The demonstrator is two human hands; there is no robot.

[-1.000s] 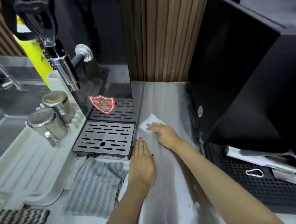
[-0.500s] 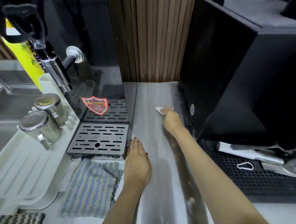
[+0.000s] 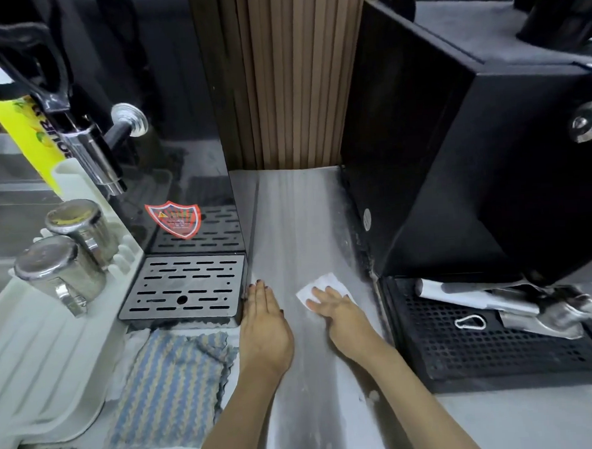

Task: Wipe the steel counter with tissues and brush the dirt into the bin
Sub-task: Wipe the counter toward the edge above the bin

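1. the right hand lies flat on a white tissue, fingers straight and spread. it presses the tissue onto the steel counter and grips nothing.
2. the tissue sits on the right side of the counter strip, near the base of the black machine but apart from it. its far corner shows beyond the fingertips.
3. the left hand rests palm down on the counter, fingers straight and close together. its outer edge is just beside the front right corner of the drip tray.
4. the two hands are apart, side by side, with a bare band of counter between them.
5. the counter runs as a narrow strip between the drip tray and the black machine, back to a wood slat panel. pale dusty streaks show along it, thickest by the machine's base.
6. a striped cloth lies in front of the drip tray, left of the left wrist.
7. further left, a white rack holds two steel cups.
8. on the right, a black mesh tray under the machine holds metal tools and a small clip.
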